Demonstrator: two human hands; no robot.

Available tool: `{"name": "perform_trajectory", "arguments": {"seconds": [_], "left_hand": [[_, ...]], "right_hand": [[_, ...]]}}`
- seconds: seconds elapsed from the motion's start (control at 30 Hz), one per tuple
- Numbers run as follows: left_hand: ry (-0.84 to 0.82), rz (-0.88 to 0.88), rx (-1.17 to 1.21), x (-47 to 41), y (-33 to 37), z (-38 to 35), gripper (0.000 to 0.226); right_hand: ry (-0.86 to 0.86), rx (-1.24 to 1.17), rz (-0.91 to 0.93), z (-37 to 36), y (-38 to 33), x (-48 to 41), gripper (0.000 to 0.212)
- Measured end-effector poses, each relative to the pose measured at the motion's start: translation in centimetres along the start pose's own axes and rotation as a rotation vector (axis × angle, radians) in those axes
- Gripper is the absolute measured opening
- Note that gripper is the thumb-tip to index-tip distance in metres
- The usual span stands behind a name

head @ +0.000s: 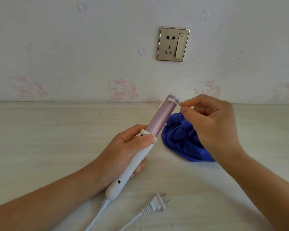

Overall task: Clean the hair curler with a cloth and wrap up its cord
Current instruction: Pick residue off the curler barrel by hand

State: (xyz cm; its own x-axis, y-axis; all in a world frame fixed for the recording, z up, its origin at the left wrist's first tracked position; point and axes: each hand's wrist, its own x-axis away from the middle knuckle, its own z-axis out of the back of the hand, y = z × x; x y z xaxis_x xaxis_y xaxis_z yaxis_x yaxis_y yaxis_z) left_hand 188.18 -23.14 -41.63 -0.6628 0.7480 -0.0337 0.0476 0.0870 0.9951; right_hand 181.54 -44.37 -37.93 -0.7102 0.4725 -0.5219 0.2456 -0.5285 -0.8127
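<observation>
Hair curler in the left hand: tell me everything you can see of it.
The hair curler has a white, plastic-looking handle with a small dark hole and a lilac barrel above a white collar. It is tilted, barrel pointing up and away. The left hand grips the handle, thumb at the collar. A cotton swab, pinched by the right hand, touches the barrel near its tip. Its cord leaves a ribbed sleeve at the base; the plug lies loose on the table.

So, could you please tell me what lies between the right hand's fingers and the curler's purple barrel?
A white cotton swab, in the head view: the right hand pinches one end; the other touches the barrel near its top.
</observation>
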Motion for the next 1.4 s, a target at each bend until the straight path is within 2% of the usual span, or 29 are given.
{"name": "perform_trajectory", "arguments": {"seconds": [0.03, 0.17, 0.2, 0.33, 0.5, 0.67, 0.83, 0.87, 1.0, 1.1, 1.2, 1.27, 1.33, 1.4], "left_hand": [[0.006, 0.0, -0.001, 0.0, 0.0, 0.0, 0.035], [0.035, -0.01, 0.06, -0.2, 0.0, 0.1, 0.025], [0.029, -0.009, 0.053, -0.2, 0.0, 0.1, 0.026], [-0.007, 0.008, -0.006, 0.0, 0.0, 0.0, 0.037], [0.023, 0.013, 0.048, -0.2, 0.0, 0.2, 0.032], [-0.018, 0.007, -0.013, -0.1, -0.4, 0.3, 0.04], [0.016, 0.082, 0.108, -1.1, -0.7, 0.9, 0.06], [0.012, 0.094, 0.112, -1.1, -0.8, 1.0, 0.064], [-0.04, 0.045, 0.051, -0.4, -1.1, 1.1, 0.079], [-0.03, 0.027, 0.068, -0.1, -0.9, 1.0, 0.085], [-0.005, 0.012, 0.07, -0.1, -0.8, 1.0, 0.079], [-0.029, -0.004, 0.065, -0.2, -0.8, 0.9, 0.068], [-0.053, -0.031, 0.05, -0.2, -0.8, 0.7, 0.046], [-0.046, -0.053, 0.045, -0.2, -0.8, 0.6, 0.038]], "right_hand": [[-0.019, -0.004, 0.009, -0.2, 0.0, 0.2, 0.02], [-0.285, -0.065, 0.055, -2.3, -0.6, 3.1, 0.016], [-0.272, -0.061, 0.046, -2.0, -0.6, 2.8, 0.016], [-0.029, -0.02, 0.0, -0.1, -0.2, 0.2, 0.021], [-0.247, -0.056, 0.054, -2.1, -1.1, 3.0, 0.017], [-0.026, -0.006, 0.026, -0.3, -0.3, 0.4, 0.022], [-0.253, -0.062, 0.085, -2.2, -1.0, 3.3, 0.015], [-0.251, -0.054, 0.087, -2.1, -1.1, 3.1, 0.015], [-0.038, -0.005, 0.038, -0.4, -0.3, 0.5, 0.022], [-0.153, -0.048, 0.057, -1.3, -0.6, 1.9, 0.019], [-0.219, -0.038, 0.074, -1.7, -0.9, 2.6, 0.02], [-0.101, -0.012, 0.05, -0.6, -0.7, 1.1, 0.02], [-0.004, -0.009, 0.035, 0.3, -0.4, -0.1, 0.021], [-0.049, -0.025, 0.049, -0.3, -0.5, 0.6, 0.02]]}}
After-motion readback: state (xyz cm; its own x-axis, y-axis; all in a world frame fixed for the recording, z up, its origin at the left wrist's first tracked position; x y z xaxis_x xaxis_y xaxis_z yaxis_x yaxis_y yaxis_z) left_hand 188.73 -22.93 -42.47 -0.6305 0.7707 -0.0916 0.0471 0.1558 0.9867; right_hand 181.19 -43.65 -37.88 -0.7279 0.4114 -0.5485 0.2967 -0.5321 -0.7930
